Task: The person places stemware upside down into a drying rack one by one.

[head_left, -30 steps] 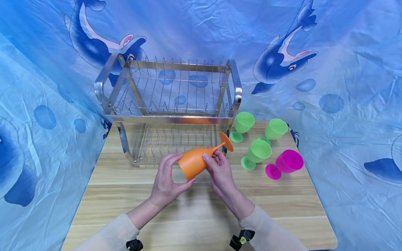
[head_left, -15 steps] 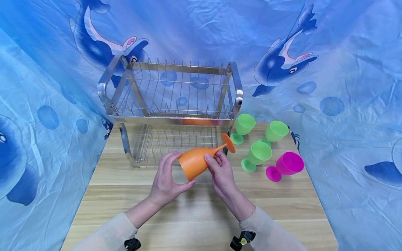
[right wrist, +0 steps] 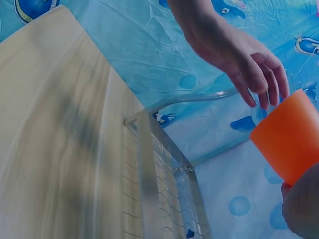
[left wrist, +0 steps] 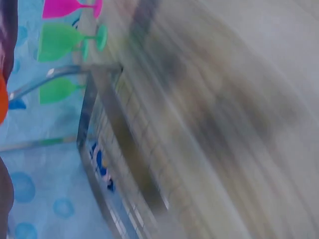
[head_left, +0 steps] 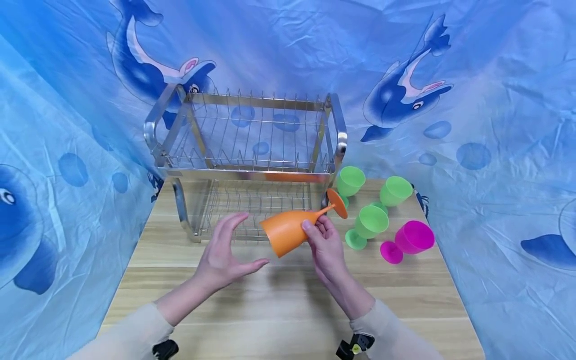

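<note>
An orange goblet (head_left: 288, 231) lies tilted in the air above the table, its mouth facing lower left and its foot up to the right. My right hand (head_left: 327, 250) pinches it where the bowl narrows to the stem. Just left of the rim is my left hand (head_left: 225, 255), apart from the goblet, thumb and fingers spread. In the right wrist view the orange bowl (right wrist: 289, 137) shows large, with the left hand (right wrist: 239, 59) beyond its rim. The left wrist view catches only a sliver of the orange goblet (left wrist: 2, 99) at its edge.
A two-tier metal dish rack (head_left: 247, 175) stands at the back of the wooden table (head_left: 180, 280). To its right are several green goblets (head_left: 372, 222) and a magenta goblet (head_left: 415, 237), all upright. A blue dolphin-printed cloth (head_left: 288, 45) hangs around the table.
My left hand has let go of the goblet's rim and moved left, its fingers opening. The right hand has carried the orange goblet slightly to the right.
</note>
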A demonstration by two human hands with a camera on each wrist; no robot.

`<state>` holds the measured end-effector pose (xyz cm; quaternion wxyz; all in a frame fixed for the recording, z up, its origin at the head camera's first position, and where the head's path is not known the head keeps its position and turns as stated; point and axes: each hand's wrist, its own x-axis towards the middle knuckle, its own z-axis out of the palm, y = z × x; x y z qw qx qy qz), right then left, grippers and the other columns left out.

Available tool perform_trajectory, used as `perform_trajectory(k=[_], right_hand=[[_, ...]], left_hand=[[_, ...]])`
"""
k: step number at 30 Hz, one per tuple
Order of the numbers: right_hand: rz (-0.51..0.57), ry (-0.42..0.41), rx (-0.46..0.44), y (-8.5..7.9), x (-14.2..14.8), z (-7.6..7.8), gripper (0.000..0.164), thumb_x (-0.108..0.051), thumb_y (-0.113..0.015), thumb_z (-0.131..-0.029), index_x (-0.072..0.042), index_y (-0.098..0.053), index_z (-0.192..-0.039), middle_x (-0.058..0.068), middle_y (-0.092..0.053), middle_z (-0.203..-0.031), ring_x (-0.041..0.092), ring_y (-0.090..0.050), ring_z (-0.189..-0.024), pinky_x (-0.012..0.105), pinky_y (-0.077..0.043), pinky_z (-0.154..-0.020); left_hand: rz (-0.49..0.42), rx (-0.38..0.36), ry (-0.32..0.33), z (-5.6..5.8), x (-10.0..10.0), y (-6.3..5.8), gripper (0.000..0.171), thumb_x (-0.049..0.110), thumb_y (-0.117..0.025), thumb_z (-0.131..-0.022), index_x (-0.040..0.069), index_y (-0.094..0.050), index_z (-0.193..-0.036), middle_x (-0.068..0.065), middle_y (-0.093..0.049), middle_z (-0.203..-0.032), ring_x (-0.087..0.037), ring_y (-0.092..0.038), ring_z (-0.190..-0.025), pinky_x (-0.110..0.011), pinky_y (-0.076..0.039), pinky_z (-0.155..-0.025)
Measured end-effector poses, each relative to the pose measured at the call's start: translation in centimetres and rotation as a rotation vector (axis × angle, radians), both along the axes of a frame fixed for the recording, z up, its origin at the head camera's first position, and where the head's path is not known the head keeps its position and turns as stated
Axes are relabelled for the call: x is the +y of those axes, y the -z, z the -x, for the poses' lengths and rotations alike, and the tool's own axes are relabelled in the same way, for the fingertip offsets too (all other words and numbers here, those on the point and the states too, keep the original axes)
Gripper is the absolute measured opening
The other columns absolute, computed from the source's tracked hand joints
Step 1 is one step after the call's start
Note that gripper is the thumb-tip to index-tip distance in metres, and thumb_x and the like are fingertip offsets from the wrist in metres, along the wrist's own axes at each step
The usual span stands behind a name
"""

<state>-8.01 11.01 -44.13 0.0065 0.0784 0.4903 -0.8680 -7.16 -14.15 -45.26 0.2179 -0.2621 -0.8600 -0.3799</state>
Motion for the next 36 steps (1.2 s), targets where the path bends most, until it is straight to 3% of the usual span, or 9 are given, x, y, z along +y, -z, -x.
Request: perform_trajectory(k=[6, 10, 13, 16, 20, 24, 27, 31, 36], right_hand=[[-0.007, 0.008, 0.026, -0.9, 1.0, -0.2, 0.035, 0.005, -0.063, -0.102, 0.001, -0.053, -0.135, 0.007, -0.063, -0.12, 0.018, -0.066, -0.108, 0.025, -0.06, -0.098], [-0.014, 0.005, 0.047, -1.5, 1.5, -0.6, 0.037, 0.007, -0.062, -0.102, 0.002, -0.053, -0.138, 0.007, -0.064, -0.122, 0.017, -0.067, -0.109, 0.027, -0.06, -0.101], [-0.021, 0.005, 0.076, -2.1, 1.8, -1.0, 0.038, 0.008, -0.061, -0.101, 0.001, -0.053, -0.137, 0.007, -0.064, -0.121, 0.016, -0.066, -0.108, 0.027, -0.06, -0.1], [-0.029, -0.001, 0.111, -2.7, 2.2, -1.3, 0.037, 0.008, -0.059, -0.101, 0.001, -0.054, -0.137, 0.007, -0.064, -0.121, 0.016, -0.066, -0.108, 0.026, -0.06, -0.099], [-0.035, -0.011, 0.149, -3.7, 2.6, -1.6, 0.037, 0.008, -0.058, -0.101, 0.0, -0.054, -0.136, 0.007, -0.063, -0.127, 0.018, -0.065, -0.112, 0.027, -0.059, -0.102], [-0.041, -0.01, 0.19, -4.8, 3.0, -1.7, 0.035, 0.009, -0.057, -0.1, -0.001, -0.054, -0.134, 0.008, -0.063, -0.129, 0.019, -0.064, -0.116, 0.028, -0.057, -0.105], [-0.04, -0.012, 0.217, -5.6, 3.3, -1.6, 0.036, 0.008, -0.056, -0.101, -0.001, -0.053, -0.135, 0.008, -0.062, -0.128, 0.019, -0.063, -0.115, 0.027, -0.057, -0.105], [-0.035, -0.023, 0.245, -6.9, 3.8, -1.6, 0.037, 0.007, -0.054, -0.102, -0.002, -0.052, -0.138, 0.008, -0.061, -0.13, 0.019, -0.062, -0.117, 0.027, -0.056, -0.106], [-0.046, -0.027, 0.267, -8.6, 4.4, -1.6, 0.035, 0.005, -0.054, -0.104, -0.002, -0.051, -0.138, 0.008, -0.06, -0.132, 0.02, -0.06, -0.12, 0.026, -0.056, -0.107]], left_hand=[[0.035, 0.085, -0.033, 0.9, -3.2, -2.2, 0.107, 0.064, -0.09, -0.076, -0.002, -0.05, -0.15, -0.021, -0.055, -0.147, -0.038, -0.051, -0.136, -0.022, -0.03, -0.127], [0.01, 0.214, -0.07, 1.5, -5.3, -4.3, 0.104, 0.077, -0.072, -0.086, -0.008, -0.053, -0.144, -0.027, -0.059, -0.138, -0.041, -0.054, -0.125, -0.018, -0.033, -0.123], [-0.052, 0.333, -0.137, 2.1, -6.6, -6.0, 0.102, 0.076, -0.071, -0.087, -0.012, -0.057, -0.136, -0.03, -0.063, -0.126, -0.04, -0.057, -0.114, -0.018, -0.039, -0.116], [-0.132, 0.382, -0.232, 2.8, -7.8, -7.2, 0.1, 0.075, -0.074, -0.086, -0.012, -0.059, -0.132, -0.032, -0.062, -0.119, -0.025, -0.057, -0.109, -0.015, -0.042, -0.109], [-0.204, 0.332, -0.319, 3.6, -9.7, -7.4, 0.097, 0.069, -0.08, -0.084, -0.011, -0.058, -0.136, -0.033, -0.059, -0.123, -0.006, -0.051, -0.117, -0.014, -0.047, -0.106], [-0.235, 0.247, -0.371, 4.2, -11.4, -6.7, 0.084, 0.041, -0.089, -0.081, -0.006, -0.057, -0.142, -0.023, -0.058, -0.131, -0.004, -0.052, -0.12, -0.016, -0.05, -0.108], [-0.246, 0.193, -0.425, 4.5, -12.1, -6.1, 0.079, 0.02, -0.092, -0.077, 0.0, -0.057, -0.145, 0.0, -0.057, -0.135, -0.003, -0.053, -0.12, -0.015, -0.05, -0.108], [-0.257, 0.147, -0.48, 5.0, -12.6, -5.8, 0.083, 0.009, -0.095, -0.075, 0.007, -0.056, -0.148, 0.021, -0.049, -0.135, -0.001, -0.054, -0.12, -0.014, -0.05, -0.106], [-0.261, 0.051, -0.52, 5.8, -12.9, -5.6, 0.084, 0.007, -0.096, -0.077, 0.005, -0.053, -0.149, -0.003, -0.057, -0.137, -0.01, -0.056, -0.121, -0.015, -0.05, -0.108]])
